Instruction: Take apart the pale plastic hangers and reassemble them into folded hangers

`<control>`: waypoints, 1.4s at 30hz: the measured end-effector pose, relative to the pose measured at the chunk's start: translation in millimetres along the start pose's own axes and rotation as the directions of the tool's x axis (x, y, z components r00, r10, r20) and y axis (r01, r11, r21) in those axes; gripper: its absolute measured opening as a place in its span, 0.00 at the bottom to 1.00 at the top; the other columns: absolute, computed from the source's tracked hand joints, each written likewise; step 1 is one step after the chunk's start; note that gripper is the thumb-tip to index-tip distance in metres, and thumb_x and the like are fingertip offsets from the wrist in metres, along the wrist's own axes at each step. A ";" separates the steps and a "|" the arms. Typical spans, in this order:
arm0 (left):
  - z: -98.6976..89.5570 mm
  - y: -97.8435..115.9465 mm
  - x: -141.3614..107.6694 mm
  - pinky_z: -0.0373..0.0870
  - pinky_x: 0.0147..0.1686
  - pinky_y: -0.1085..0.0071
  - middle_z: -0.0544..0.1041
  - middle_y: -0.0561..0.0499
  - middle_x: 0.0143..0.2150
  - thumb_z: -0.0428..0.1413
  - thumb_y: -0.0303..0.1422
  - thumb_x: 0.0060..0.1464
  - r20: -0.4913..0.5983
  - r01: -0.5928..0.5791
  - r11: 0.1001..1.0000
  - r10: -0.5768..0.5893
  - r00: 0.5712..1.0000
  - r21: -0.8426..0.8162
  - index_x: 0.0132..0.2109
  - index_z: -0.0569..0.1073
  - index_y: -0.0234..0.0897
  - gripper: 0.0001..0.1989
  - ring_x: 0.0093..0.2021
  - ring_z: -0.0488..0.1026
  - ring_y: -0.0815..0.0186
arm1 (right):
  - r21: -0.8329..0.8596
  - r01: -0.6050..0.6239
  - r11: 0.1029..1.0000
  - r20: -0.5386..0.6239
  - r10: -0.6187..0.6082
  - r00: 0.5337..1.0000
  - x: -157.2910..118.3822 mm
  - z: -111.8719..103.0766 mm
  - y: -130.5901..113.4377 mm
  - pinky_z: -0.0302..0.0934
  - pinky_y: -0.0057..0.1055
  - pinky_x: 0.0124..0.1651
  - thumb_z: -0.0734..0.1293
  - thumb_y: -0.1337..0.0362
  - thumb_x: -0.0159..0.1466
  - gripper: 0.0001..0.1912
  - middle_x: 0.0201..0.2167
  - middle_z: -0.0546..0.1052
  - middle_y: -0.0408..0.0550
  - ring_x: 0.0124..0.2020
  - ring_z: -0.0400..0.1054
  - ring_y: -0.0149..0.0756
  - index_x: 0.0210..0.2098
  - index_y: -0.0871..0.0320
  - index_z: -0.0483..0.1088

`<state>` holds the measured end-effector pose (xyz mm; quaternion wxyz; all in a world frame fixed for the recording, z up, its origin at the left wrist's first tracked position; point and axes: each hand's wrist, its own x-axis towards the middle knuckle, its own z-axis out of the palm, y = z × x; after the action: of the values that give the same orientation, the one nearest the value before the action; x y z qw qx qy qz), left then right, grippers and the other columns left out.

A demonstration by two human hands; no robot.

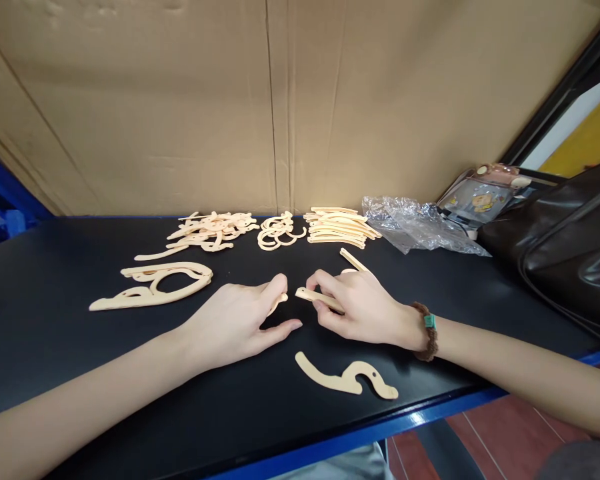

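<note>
My left hand (245, 320) is at the middle of the black table, its fingers curled round a small beige plastic piece (279, 302) whose tip shows; the thumb is stretched apart. Just to the right, my right hand (357, 303) pinches a straight beige strip (320, 298). Another beige strip (355, 259) sticks out behind that hand. Nearer the front edge lies a curved beige piece with a hook shape (350, 381). An assembled-looking folded beige hanger (180, 288) rests left of my left hand.
Along the cardboard wall (180, 120) lie a pile of beige pieces (213, 230), ring-like hooks (279, 232) and stacked strips (341, 227). Clear plastic bags (420, 225), a printed pouch (483, 193) and a dark leather bag (560, 240) are at the right.
</note>
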<state>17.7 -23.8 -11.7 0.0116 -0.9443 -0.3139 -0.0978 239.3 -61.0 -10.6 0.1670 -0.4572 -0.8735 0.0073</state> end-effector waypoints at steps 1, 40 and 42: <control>0.6 -0.4 0.1 0.52 0.17 0.73 0.71 0.57 0.24 0.46 0.48 0.62 0.002 0.003 1.000 -0.003 1.000 -0.007 0.36 0.54 0.42 0.16 0.19 0.70 0.64 | 0.043 0.002 0.999 0.022 -0.003 1.000 0.1 -1.3 -1.1 0.49 0.28 0.32 0.60 0.66 0.63 0.09 0.21 0.67 0.37 0.22 0.61 0.31 0.44 0.58 0.66; -0.8 -9.2 0.2 0.49 0.19 0.72 0.65 0.58 0.21 0.36 0.49 0.66 0.057 -0.088 0.995 0.091 0.994 -0.057 0.33 0.56 0.41 0.20 0.17 0.64 0.67 | 0.700 -0.208 0.683 0.222 0.069 0.973 1.3 -5.4 -5.8 0.59 0.23 0.30 0.66 0.59 0.65 0.07 0.26 0.72 0.38 0.27 0.67 0.27 0.38 0.56 0.68; -1.0 -8.5 0.3 0.48 0.19 0.72 0.66 0.57 0.22 0.35 0.48 0.67 0.081 -0.096 0.994 0.101 0.992 -0.058 0.33 0.56 0.41 0.19 0.18 0.64 0.66 | 0.699 -0.208 0.684 0.225 0.067 0.972 1.2 -4.8 -5.7 0.60 0.24 0.31 0.66 0.59 0.66 0.07 0.27 0.73 0.39 0.27 0.68 0.28 0.38 0.56 0.68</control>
<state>12.7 -17.0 -11.0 -0.0221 -0.9619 -0.2644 -0.0659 235.6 -64.0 -4.8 0.2509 -0.4174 -0.7757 0.4015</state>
